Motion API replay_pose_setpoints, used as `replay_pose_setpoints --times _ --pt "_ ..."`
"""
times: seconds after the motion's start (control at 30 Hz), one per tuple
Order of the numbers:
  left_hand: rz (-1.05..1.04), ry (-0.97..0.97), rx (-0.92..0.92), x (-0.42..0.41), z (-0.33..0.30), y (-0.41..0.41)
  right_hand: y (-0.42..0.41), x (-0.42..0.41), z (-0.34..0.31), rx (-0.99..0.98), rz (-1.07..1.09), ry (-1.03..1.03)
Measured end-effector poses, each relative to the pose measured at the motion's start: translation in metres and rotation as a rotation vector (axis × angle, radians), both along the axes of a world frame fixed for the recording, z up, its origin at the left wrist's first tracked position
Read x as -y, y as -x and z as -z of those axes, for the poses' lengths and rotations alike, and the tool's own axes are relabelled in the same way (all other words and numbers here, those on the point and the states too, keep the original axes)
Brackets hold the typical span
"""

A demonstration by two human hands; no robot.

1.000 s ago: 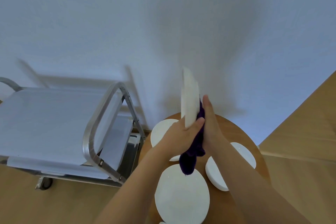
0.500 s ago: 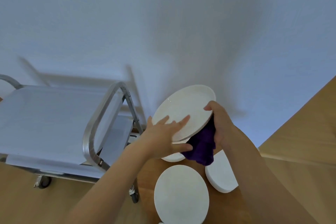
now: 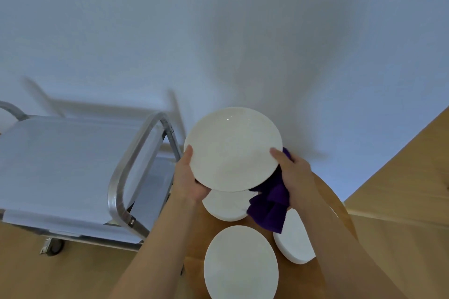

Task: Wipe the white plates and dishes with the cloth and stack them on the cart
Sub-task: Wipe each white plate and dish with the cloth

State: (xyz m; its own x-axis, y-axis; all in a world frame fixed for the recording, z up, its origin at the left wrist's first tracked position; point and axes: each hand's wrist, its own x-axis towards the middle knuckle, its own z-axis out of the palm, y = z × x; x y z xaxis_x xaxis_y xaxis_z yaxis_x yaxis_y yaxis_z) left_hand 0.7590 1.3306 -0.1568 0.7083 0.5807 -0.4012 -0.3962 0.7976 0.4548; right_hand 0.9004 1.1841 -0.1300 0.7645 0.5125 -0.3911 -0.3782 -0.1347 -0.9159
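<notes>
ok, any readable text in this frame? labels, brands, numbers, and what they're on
None readable.
Held plate: plain white, no mark showing.
Purple cloth: no tag or print in view.
Three plates on the round wooden table: plain white.
Cart: small dark spots on the metal frame near the handle top and at the lower joint, too small to tell whether they are text.

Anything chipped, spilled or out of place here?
Nothing stands out. The held plate looks whole, gripped by the left hand and right hand with the purple cloth. Three plates lie flat on the wooden table.
</notes>
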Motion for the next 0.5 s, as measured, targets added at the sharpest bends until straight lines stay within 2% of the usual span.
replay_pose_setpoints --times 0.1,0.17,0.27,0.33,0.37,0.4,0.5 --pt "-0.034 -0.051 0.016 0.0 0.001 -0.001 -0.006 0.0 -0.015 0.171 0.164 -0.011" --pt "-0.065 -0.065 0.026 0.001 0.0 -0.002 -0.009 -0.001 -0.028 0.225 0.203 -0.113" --pt "-0.074 -0.089 -0.017 0.006 -0.005 -0.006 -0.009 -0.006 -0.044 0.192 0.149 -0.312" --pt "-0.044 -0.124 -0.077 0.012 -0.009 -0.011 -0.005 -0.012 -0.047 0.123 0.021 -0.433" --pt "-0.028 -0.143 -0.098 0.015 -0.011 -0.014 -0.004 -0.016 -0.044 0.123 -0.073 -0.402" --pt "-0.018 -0.164 -0.112 0.018 -0.012 -0.016 -0.002 -0.02 -0.04 0.21 -0.176 -0.277" --pt "0.017 -0.227 -0.146 0.027 -0.018 -0.017 -0.001 -0.026 -0.008 0.825 -0.403 0.424"
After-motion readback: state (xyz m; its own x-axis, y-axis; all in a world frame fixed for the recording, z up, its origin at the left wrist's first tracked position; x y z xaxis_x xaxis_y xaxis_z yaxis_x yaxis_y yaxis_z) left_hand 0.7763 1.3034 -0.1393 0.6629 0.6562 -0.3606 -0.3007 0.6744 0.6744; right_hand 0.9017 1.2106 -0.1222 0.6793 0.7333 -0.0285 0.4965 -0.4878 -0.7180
